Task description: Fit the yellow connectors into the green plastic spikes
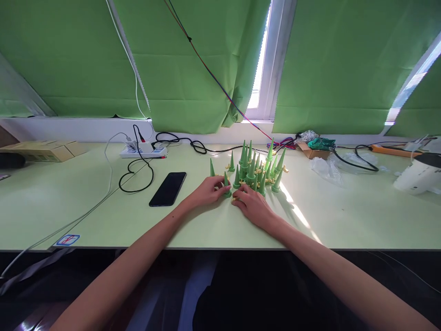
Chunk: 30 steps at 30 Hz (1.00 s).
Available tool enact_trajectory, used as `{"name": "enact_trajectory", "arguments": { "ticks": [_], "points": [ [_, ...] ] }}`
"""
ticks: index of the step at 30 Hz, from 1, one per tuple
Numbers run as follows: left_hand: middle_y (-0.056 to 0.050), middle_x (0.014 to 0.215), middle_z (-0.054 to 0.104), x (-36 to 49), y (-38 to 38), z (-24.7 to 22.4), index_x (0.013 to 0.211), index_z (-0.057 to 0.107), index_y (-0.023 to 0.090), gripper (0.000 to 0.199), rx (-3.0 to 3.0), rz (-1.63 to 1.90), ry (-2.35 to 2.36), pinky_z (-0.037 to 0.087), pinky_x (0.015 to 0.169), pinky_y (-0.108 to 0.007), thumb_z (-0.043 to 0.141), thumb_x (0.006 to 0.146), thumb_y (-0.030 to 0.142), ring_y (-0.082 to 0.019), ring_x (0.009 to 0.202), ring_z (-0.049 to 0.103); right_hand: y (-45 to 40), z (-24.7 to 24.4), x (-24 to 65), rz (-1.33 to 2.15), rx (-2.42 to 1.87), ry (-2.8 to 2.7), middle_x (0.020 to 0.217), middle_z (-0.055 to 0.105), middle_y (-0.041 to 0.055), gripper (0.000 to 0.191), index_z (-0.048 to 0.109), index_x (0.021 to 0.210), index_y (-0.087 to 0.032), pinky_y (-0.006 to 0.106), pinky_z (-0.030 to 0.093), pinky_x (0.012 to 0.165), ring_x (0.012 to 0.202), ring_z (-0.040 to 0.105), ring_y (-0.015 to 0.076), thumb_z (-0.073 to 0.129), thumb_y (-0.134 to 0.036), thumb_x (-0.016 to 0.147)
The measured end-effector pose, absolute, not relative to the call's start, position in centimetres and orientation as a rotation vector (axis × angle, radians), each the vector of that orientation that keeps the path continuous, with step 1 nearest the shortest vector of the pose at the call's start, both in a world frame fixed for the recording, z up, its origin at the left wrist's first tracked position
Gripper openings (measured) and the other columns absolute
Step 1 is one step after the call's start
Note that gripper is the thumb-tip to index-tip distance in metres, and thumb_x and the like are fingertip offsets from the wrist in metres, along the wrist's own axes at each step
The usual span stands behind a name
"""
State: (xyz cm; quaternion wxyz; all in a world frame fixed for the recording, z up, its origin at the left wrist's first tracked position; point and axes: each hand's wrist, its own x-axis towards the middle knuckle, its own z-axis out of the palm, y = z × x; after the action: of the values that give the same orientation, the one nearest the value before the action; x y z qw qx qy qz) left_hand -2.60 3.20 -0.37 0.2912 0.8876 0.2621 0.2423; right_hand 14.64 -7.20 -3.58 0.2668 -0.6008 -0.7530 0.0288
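Many green cones stand upright in a cluster (253, 168) on the pale table, with small yellow pieces among them. My left hand (209, 190) is closed on a green cone (226, 180) at the cluster's left front. Behind that hand rises another green cone (212, 168). My right hand (253, 204) is at the front of the cluster, its thumb and index finger pinched on a small yellow piece (234, 199). Farther back, a separate green cone (232, 162) has a yellow piece beside it.
A black phone (167, 189) lies left of my hands. Behind it are a power strip (144, 151) and black cables. Cardboard boxes (44, 150) rest at the far left. Plastic wrap (325, 169), a small open box (312, 151) and a white container (418, 174) are at the right.
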Motion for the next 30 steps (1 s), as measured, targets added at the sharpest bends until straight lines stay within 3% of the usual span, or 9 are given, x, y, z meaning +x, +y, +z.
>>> {"name": "enact_trajectory", "arguments": {
  "ticks": [13,18,22,25,30],
  "points": [
    [0.002,0.064,0.051,-2.13,2.27,0.04,0.067,0.048,0.016,0.041,2.277,0.738,0.718,0.035,0.05,-0.02,0.058,0.084,0.052,-0.009,0.057,0.045,-7.45,-3.28,14.48,0.049,-1.613,-2.009,0.09,0.064,0.0042,0.024,0.066,0.099,-0.02,0.026,0.04,0.068,0.079,0.061,0.0163,0.044,-0.031,0.101],
    [0.001,0.067,0.052,-2.11,2.41,-0.16,0.07,0.052,0.016,0.039,2.262,0.742,0.711,0.038,0.052,-0.021,0.058,0.084,0.051,-0.01,0.06,0.048,-7.45,-3.66,14.44,0.015,-1.556,-1.981,0.097,0.062,0.0053,0.025,0.065,0.105,-0.02,0.027,0.044,0.072,0.083,0.062,0.0165,0.04,-0.025,0.101],
    [-0.002,0.076,0.06,-2.16,2.45,-0.31,0.085,0.062,0.015,0.04,2.188,0.689,0.661,0.042,0.056,-0.022,0.058,0.084,0.054,-0.012,0.065,0.054,-7.41,-3.74,14.37,0.028,-1.545,-1.959,0.103,0.063,0.0068,0.024,0.063,0.112,-0.019,0.029,0.047,0.077,0.089,0.063,0.0182,0.042,-0.02,0.1],
    [0.001,0.065,0.055,-2.3,2.32,-0.37,0.094,0.062,0.016,0.04,2.113,0.585,0.67,0.036,0.048,-0.021,0.057,0.085,0.054,-0.009,0.052,0.049,-7.32,-3.84,14.41,0.049,-1.54,-1.933,0.104,0.065,0.007,0.022,0.064,0.108,-0.018,0.029,0.047,0.081,0.092,0.063,0.0188,0.044,-0.021,0.099],
    [0.007,0.049,0.039,-2.38,2.23,-0.69,0.092,0.059,0.017,0.038,2.027,0.553,0.676,0.027,0.041,-0.021,0.052,0.089,0.054,-0.007,0.039,0.036,-7.2,-4.0,14.53,0.064,-1.586,-1.863,0.099,0.069,0.0073,0.018,0.064,0.101,-0.017,0.03,0.047,0.08,0.087,0.064,0.019,0.048,-0.024,0.097]
  ]
}}
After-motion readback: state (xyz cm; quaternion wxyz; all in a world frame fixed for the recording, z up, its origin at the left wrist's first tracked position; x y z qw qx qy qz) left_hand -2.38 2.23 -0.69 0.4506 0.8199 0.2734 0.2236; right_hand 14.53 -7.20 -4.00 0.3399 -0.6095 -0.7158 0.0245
